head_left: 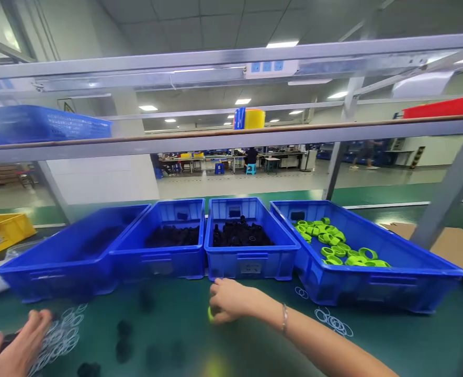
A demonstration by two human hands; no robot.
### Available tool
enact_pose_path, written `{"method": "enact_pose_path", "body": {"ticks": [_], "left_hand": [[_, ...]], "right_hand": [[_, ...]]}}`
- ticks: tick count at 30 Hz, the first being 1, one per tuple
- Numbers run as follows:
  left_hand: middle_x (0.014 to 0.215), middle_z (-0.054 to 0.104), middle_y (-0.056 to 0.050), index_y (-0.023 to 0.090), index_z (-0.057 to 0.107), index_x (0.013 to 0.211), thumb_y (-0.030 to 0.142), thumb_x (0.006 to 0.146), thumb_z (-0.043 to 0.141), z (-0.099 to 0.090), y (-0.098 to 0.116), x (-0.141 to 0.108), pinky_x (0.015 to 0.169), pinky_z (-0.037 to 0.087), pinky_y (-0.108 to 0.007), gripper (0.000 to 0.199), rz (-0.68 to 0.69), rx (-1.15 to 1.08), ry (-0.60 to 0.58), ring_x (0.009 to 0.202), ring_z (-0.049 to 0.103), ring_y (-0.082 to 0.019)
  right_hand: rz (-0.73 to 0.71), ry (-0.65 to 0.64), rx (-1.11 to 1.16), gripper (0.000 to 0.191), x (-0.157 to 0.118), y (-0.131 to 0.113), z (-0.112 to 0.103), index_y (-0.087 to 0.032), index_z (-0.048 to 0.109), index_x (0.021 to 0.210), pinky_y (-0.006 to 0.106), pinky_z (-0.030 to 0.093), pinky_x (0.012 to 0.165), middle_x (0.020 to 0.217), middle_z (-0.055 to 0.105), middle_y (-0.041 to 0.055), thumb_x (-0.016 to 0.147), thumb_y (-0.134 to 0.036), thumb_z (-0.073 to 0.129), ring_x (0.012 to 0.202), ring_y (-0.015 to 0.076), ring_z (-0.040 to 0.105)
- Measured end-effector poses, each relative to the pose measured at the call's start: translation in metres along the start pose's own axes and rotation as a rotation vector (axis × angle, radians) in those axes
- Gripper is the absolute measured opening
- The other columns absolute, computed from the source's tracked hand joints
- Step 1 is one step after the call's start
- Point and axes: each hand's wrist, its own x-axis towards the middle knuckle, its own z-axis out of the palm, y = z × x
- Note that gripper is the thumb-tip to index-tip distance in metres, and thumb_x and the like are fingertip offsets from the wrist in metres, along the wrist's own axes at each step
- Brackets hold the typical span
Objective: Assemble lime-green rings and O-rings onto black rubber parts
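My right hand (230,301) is over the green table in front of the middle bins, fingers curled around a lime-green ring (211,314) that is mostly hidden by them. At the lower left edge my left hand (21,343) grips a black part (8,341) between thumb and fingers; its shape is mostly hidden. Beside that hand lies a pile of thin white rings (64,332). Several blurred black parts (124,348) stand on the table between the hands. A blurred lime-green spot (214,366) shows at the bottom edge.
Blue bins line the back: a left bin (66,277) with dark contents, two with black parts (172,235) (243,234), and a right bin (368,288) with lime-green rings (333,243). White rings (333,320) lie by it. A metal shelf rail (223,142) crosses above.
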Motion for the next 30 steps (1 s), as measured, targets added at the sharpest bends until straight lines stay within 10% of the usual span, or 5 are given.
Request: {"method": "enact_pose_path", "body": {"ticks": [6, 14, 19, 23, 30], "left_hand": [[0.078, 0.068, 0.008, 0.036, 0.063, 0.1, 0.033, 0.087, 0.057, -0.067, 0.056, 0.012, 0.054, 0.059, -0.026, 0.015, -0.148, 0.177, 0.216, 0.087, 0.073, -0.014], [0.073, 0.065, 0.003, 0.028, 0.056, 0.062, 0.041, 0.094, 0.045, -0.031, 0.02, 0.012, 0.053, 0.053, -0.03, 0.036, 0.293, 0.207, 0.245, 0.099, 0.068, -0.021], [0.064, 0.058, 0.001, 0.025, 0.06, 0.061, 0.035, 0.094, 0.048, -0.045, 0.026, 0.015, 0.051, 0.048, -0.028, 0.036, 0.143, 0.379, 0.146, 0.08, 0.069, -0.022], [0.062, 0.052, 0.001, 0.023, 0.06, 0.064, 0.035, 0.093, 0.054, -0.061, 0.046, 0.019, 0.047, 0.04, -0.02, 0.032, 0.122, 0.462, 0.113, 0.066, 0.063, -0.015], [0.079, 0.037, 0.001, 0.01, 0.059, 0.075, -0.002, 0.079, 0.055, -0.056, 0.004, 0.028, 0.062, 0.006, -0.014, 0.013, 0.909, 0.993, 0.201, 0.083, 0.04, -0.007]], "right_hand": [[-0.012, 0.113, 0.092, 0.011, -0.028, -0.003, -0.026, -0.022, 0.073, 0.088, 0.033, 0.047, 0.079, 0.098, 0.067, 0.0052, 0.086, -0.033, 0.07, 0.09, 0.0231, 0.06], [-0.144, 0.197, 0.247, 0.005, -0.039, -0.059, -0.022, -0.025, 0.064, 0.093, 0.031, 0.045, 0.076, 0.092, 0.065, 0.0015, 0.089, -0.027, 0.062, 0.085, 0.02, 0.058], [-0.16, 0.178, 0.262, 0.01, -0.032, -0.088, 0.037, -0.025, 0.062, 0.076, 0.034, 0.043, 0.065, 0.072, 0.061, 0.0044, 0.078, -0.032, 0.068, 0.072, 0.0227, 0.056], [-0.117, 0.097, 0.352, 0.006, -0.029, -0.086, 0.02, -0.025, 0.066, 0.08, 0.033, 0.043, 0.064, 0.077, 0.06, 0.0044, 0.075, -0.028, 0.067, 0.069, 0.0212, 0.055], [-0.102, 0.077, 0.506, 0.043, 0.015, -0.053, -0.065, -0.032, 0.063, 0.12, 0.024, 0.047, 0.068, 0.103, 0.053, 0.0002, 0.078, -0.022, 0.063, 0.074, 0.0125, 0.057]]}}
